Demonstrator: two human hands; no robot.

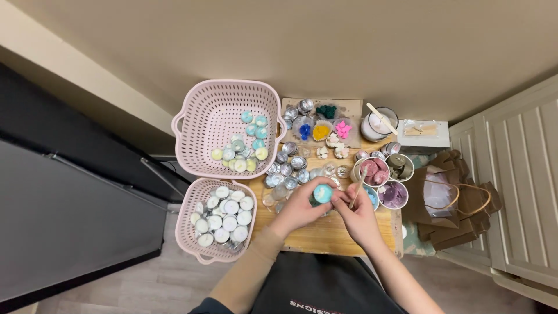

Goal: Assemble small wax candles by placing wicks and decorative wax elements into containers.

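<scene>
- My left hand [302, 204] gripped a small round light-blue tealight [323, 193], fingers curled around its rim, above the middle of the wooden tabletop [325, 235].
- My right hand [359, 214] was closed on a thin wooden stick [357, 189]; the stick ran up and slightly right from the fingers, just beside the tealight.
- Both hands nearly touched at the fingertips, over the tabletop's centre.
- Large pink basket [200, 119] hung off the tabletop's far-left corner, holding a loose cluster of blue, green and yellow tealights.
- Smaller pink basket [189, 232] sat at the near-left edge, packed with white tealights.
- Empty metal tealight cups [289, 163] were scattered across the tabletop's left-centre.
- Small clear dishes of blue, yellow and pink pieces [321, 131] sat near the far edge.
- White jar [378, 123] with a stick across it stood at the far-right corner.
- Cups of pink and purple wax [383, 181] lined the right edge, just beside my right hand.
- Brown paper bags [459, 203] lay off the right edge.
</scene>
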